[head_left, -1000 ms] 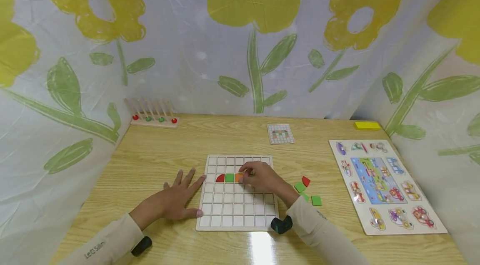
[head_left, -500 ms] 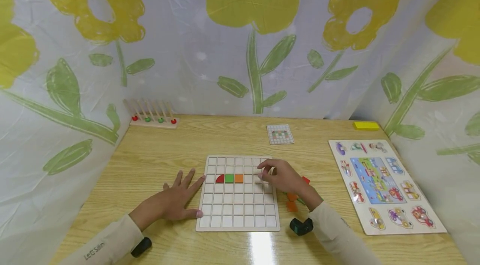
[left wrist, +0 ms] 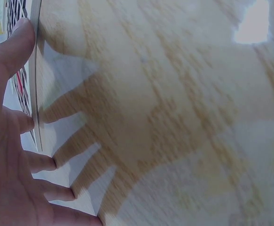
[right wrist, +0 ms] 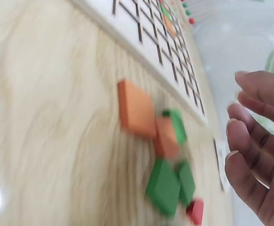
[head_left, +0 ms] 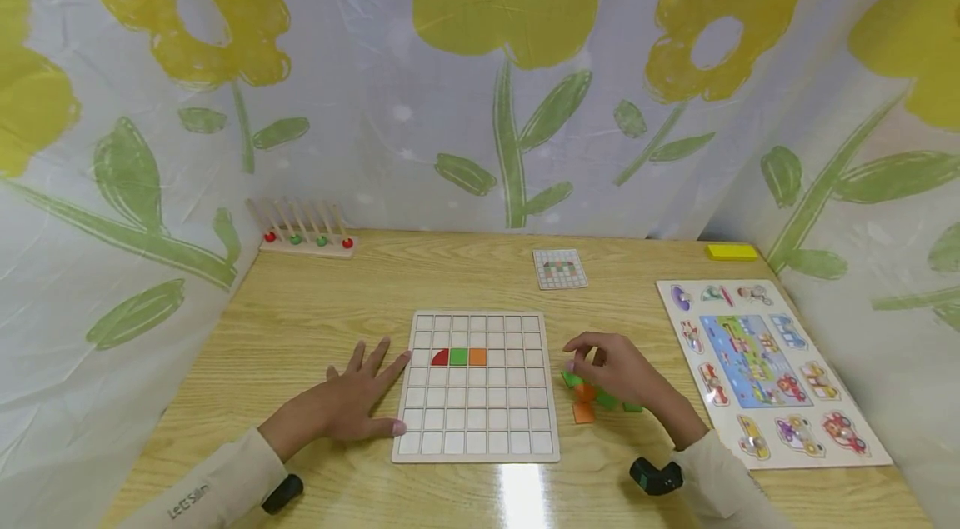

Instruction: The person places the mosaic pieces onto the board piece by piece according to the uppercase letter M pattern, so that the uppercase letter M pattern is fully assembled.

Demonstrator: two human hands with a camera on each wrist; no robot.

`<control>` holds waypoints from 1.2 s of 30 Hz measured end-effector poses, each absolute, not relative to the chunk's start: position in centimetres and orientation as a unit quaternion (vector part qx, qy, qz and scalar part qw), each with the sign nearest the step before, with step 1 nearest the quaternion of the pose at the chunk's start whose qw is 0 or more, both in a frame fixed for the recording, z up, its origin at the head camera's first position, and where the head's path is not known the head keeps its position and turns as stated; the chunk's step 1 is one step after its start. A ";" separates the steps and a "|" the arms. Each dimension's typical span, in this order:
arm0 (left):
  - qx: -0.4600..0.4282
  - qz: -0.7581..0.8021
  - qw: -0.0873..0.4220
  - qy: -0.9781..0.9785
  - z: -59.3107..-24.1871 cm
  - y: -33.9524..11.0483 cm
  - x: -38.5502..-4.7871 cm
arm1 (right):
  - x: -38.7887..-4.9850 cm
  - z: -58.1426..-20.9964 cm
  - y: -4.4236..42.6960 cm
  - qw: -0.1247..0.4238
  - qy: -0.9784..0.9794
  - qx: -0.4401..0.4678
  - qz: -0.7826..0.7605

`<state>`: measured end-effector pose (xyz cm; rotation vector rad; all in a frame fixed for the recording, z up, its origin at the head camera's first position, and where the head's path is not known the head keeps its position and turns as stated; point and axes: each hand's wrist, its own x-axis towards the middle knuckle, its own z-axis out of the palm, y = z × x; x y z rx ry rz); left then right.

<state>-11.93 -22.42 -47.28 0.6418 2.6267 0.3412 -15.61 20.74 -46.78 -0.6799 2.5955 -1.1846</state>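
Left hand (head_left: 356, 402), fingers spread, rests against the board (head_left: 498, 418); right hand (head_left: 617, 366) — fingers loosely bent, nothing held — hangs by the tiles (head_left: 583, 413): best pinch one by opposite edges.

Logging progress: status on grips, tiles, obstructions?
Left grip spread at edge of grid board. Right grip empty near loose tiles. Three tiles on board. No obstruction seen.

Two hands (head_left: 358, 402); one grid board (head_left: 477, 398) with three tiles (head_left: 458, 356): one red, one green, one orange. Right of it, six loose tiles (right wrist: 164, 188): three green, two orange, one red. Far left, one stand (head_left: 309, 248) with four beads (head_left: 322, 240); far, one card (head_left: 560, 269); right, one puzzle (head_left: 756, 362), one yellow block (head_left: 732, 252).
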 end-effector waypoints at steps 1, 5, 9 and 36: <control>0.230 0.123 0.207 0.943 -47.3 -22.4 -11.9 | -15.4 -46.9 21.2 0.102 0.881 -0.233 -0.400; 0.229 0.123 0.207 0.943 -47.3 -22.5 -11.9 | -14.8 -47.4 23.0 0.088 0.883 -0.243 -0.393; 0.228 0.122 0.208 0.943 -47.4 -22.5 -11.9 | -14.1 -47.8 24.8 0.088 0.884 -0.243 -0.389; 0.228 0.120 0.213 0.943 -47.2 -22.3 -11.9 | -12.3 -48.6 29.5 0.150 0.895 -0.230 -0.352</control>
